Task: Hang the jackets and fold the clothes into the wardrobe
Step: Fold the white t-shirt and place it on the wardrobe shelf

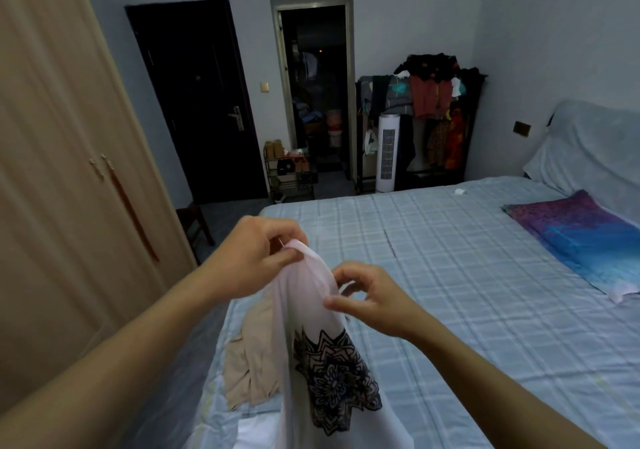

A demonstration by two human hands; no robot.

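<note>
A white T-shirt point(304, 313) with a dark mandala print hangs in front of me above the bed's near corner. My left hand point(254, 254) pinches its collar edge at the top. My right hand point(369, 298) pinches the fabric a little lower and to the right. A beige garment point(251, 362) lies crumpled on the bed point(450, 258) just behind the shirt. The wooden wardrobe point(59, 171) stands to the left with its doors closed.
A folded purple and blue cloth point(581, 237) lies on the bed's right side near the pillow. A dark door, an open doorway, a shoe rack point(291, 175), a white tower fan point(387, 152) and a loaded clothes rack point(429, 109) line the far wall. A narrow floor strip runs between wardrobe and bed.
</note>
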